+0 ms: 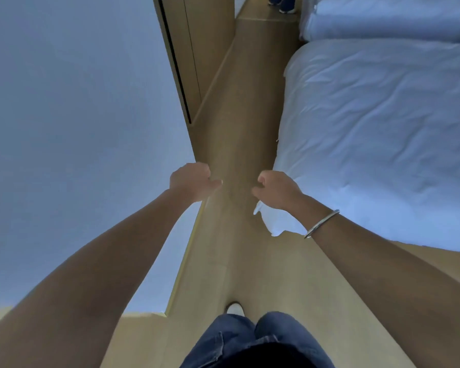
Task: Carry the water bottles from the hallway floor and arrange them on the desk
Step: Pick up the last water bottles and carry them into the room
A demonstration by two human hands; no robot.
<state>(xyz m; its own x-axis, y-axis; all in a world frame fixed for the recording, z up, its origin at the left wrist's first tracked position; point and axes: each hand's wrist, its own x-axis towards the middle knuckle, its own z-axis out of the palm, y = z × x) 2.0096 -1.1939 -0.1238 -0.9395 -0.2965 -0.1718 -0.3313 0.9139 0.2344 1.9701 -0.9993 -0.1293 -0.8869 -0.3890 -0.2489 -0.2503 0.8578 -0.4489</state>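
While both arms reach forward over the wooden floor [239, 144], the left hand [191, 181] and the right hand [275, 188] hang near the middle of the frame, close to each other but apart. Each grip is loosely curled with the fingers bent inward, and neither holds anything. A silver bangle [322, 223] circles the right wrist. No water bottles appear anywhere in this view, so where they lie cannot be told. A pale wall [77, 128] fills the left of the frame, with a wooden door frame [186, 57] at upper centre. A bed with white bedding [383, 144] fills the right side (its corner hangs just beside the right hand). Blue jeans [252, 341] and a pale shoe [234, 308] show at bottom centre.
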